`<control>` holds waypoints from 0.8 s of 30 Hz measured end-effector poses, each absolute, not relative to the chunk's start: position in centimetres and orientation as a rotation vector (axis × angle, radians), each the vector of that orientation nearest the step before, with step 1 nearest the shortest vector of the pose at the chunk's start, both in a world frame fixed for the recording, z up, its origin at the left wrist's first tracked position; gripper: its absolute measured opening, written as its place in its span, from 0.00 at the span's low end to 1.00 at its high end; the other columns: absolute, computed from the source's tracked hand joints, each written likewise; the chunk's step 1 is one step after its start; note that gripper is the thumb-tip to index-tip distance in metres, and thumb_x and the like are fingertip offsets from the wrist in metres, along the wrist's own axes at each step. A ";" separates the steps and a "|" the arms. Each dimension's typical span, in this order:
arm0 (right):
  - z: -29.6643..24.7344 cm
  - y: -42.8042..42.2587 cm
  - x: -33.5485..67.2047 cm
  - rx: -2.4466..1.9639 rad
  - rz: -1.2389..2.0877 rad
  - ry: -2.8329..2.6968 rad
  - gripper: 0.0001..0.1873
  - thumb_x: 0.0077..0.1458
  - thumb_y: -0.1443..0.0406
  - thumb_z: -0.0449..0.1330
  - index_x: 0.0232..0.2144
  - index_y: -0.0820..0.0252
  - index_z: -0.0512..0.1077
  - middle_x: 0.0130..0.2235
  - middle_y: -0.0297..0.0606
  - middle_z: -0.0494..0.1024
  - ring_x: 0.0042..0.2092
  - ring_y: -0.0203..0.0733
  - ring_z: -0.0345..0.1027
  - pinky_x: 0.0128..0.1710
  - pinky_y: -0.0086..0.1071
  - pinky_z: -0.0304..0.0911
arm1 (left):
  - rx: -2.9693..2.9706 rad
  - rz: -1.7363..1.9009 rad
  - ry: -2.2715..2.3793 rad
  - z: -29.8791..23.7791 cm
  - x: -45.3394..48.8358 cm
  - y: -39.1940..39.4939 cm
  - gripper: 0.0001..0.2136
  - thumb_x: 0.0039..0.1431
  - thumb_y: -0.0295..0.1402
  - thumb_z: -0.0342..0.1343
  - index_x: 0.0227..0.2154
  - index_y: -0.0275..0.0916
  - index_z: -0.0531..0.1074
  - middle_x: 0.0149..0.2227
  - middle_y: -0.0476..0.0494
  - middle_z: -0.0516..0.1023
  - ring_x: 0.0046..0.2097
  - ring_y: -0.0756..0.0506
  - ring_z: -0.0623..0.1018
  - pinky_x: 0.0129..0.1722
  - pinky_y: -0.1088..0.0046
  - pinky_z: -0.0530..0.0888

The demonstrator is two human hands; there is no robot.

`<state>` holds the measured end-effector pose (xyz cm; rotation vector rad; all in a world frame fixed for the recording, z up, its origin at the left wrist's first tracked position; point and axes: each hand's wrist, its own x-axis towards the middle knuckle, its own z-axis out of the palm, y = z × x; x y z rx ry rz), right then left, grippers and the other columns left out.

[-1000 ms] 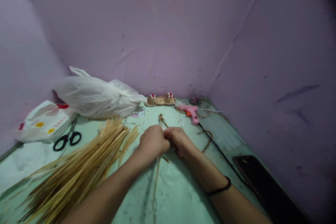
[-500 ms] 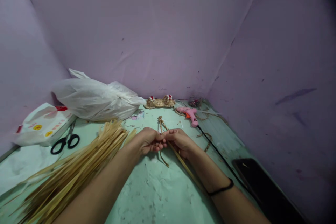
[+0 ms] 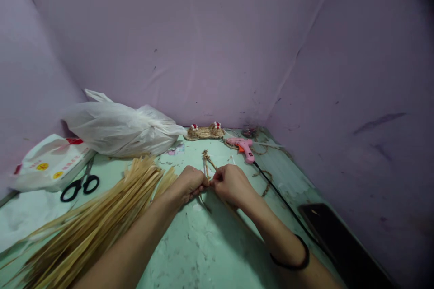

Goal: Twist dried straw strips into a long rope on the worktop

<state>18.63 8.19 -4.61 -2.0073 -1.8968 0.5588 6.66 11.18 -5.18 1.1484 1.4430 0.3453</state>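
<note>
My left hand (image 3: pixel 188 184) and my right hand (image 3: pixel 230 184) meet at the middle of the green table (image 3: pixel 210 253), fingers pinched on a thin braided straw cord (image 3: pixel 206 160). The cord's braided end sticks out beyond my fingers toward the wall. Loose straw strands trail from under my hands onto the table. A black band circles my right wrist.
A big bundle of straw strips (image 3: pixel 91 221) lies at left. Black scissors (image 3: pixel 78 184), a printed white bag (image 3: pixel 47 165) and a full white plastic bag (image 3: pixel 118 128) sit behind it. Small straw sandals (image 3: pixel 204 132) and a pink glue gun (image 3: pixel 244 148) lie by the wall; a dark slab (image 3: pixel 339 244) at right.
Both hands have turned and closed tighter on the cord; the long strand that ran toward me under my right forearm is no longer seen there. The view shifted slightly.
</note>
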 end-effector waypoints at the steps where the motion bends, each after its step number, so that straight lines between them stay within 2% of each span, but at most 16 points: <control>1: -4.1 7.9 18.4 -2.039 0.530 -1.911 0.09 0.39 0.67 0.55 0.23 0.63 0.75 0.23 0.43 0.75 0.25 0.37 0.65 0.22 0.27 0.48 | 1.125 0.341 1.446 -5.2 6.7 11.2 0.08 0.33 0.24 0.48 0.07 0.36 0.56 0.05 0.55 0.51 0.09 0.57 0.51 0.11 0.80 0.45; 7: -3.3 6.4 16.6 -2.064 0.306 -2.101 0.11 0.41 0.67 0.53 0.24 0.62 0.76 0.26 0.47 0.77 0.26 0.40 0.67 0.22 0.29 0.46 | 0.991 0.300 1.347 -5.5 6.2 11.8 0.07 0.34 0.26 0.47 0.08 0.35 0.58 0.06 0.53 0.53 0.10 0.58 0.52 0.11 0.81 0.43; 10: -3.4 6.1 16.2 -2.034 0.302 -2.175 0.10 0.41 0.68 0.54 0.24 0.61 0.76 0.26 0.45 0.77 0.26 0.39 0.66 0.22 0.28 0.46 | 1.057 0.333 1.289 -5.8 5.6 12.1 0.05 0.31 0.24 0.48 0.09 0.35 0.58 0.08 0.54 0.56 0.10 0.58 0.52 0.11 0.81 0.44; 13: -3.5 6.7 17.3 -1.937 0.522 -2.131 0.08 0.41 0.65 0.55 0.22 0.59 0.74 0.23 0.39 0.75 0.24 0.36 0.64 0.21 0.27 0.46 | 1.130 0.370 1.195 -5.8 5.0 12.3 0.05 0.30 0.25 0.50 0.10 0.35 0.59 0.09 0.55 0.56 0.11 0.58 0.53 0.11 0.81 0.44; 17: -4.0 8.2 18.8 -1.843 0.811 -1.593 0.11 0.47 0.63 0.51 0.23 0.63 0.71 0.23 0.37 0.72 0.24 0.33 0.62 0.22 0.25 0.50 | 1.163 0.361 1.112 -5.4 4.5 12.7 0.07 0.32 0.30 0.54 0.13 0.36 0.59 0.11 0.57 0.57 0.12 0.59 0.51 0.12 0.81 0.41; 20: -4.5 8.6 18.4 -1.733 1.313 -1.201 0.06 0.46 0.67 0.52 0.24 0.63 0.67 0.20 0.35 0.69 0.20 0.31 0.59 0.20 0.25 0.52 | 1.195 0.341 1.097 -5.3 4.3 12.8 0.09 0.32 0.32 0.54 0.13 0.36 0.59 0.11 0.57 0.56 0.12 0.59 0.51 0.12 0.80 0.42; 22: -4.7 8.6 17.7 -1.638 1.589 -1.041 0.03 0.44 0.70 0.52 0.22 0.63 0.65 0.16 0.31 0.64 0.17 0.29 0.56 0.18 0.24 0.50 | 1.220 0.332 1.099 -5.4 4.3 12.7 0.08 0.32 0.32 0.54 0.13 0.36 0.59 0.11 0.57 0.56 0.12 0.59 0.51 0.12 0.80 0.42; 24: -5.0 8.5 17.2 -1.585 1.640 -1.006 0.04 0.42 0.72 0.52 0.18 0.63 0.63 0.13 0.27 0.58 0.14 0.26 0.48 0.15 0.23 0.43 | 1.254 0.325 1.129 -5.7 4.4 12.7 0.07 0.33 0.31 0.53 0.13 0.36 0.59 0.11 0.56 0.56 0.12 0.58 0.52 0.12 0.80 0.43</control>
